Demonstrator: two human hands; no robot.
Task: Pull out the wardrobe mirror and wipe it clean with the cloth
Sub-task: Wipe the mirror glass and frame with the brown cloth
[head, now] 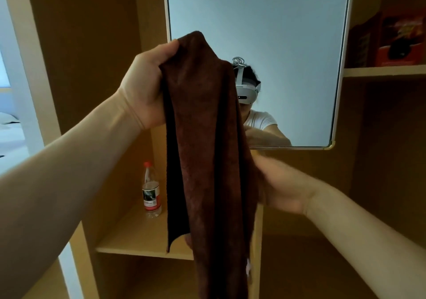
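A dark brown cloth (205, 151) hangs long and folded in front of me. My left hand (145, 86) grips its top end, raised before the lower left corner of the wardrobe mirror (276, 33). The mirror stands pulled out from the wardrobe, its pale frame facing me, and it reflects a person with a headset. My right hand (283, 183) is blurred just below the mirror's bottom edge and touches the cloth's right side; its fingers are hidden behind the cloth.
A plastic bottle (151, 190) with a red cap stands on a wooden shelf (138, 238) at lower left. Red boxes (401, 40) sit on a shelf at upper right. Wardrobe panels rise on both sides.
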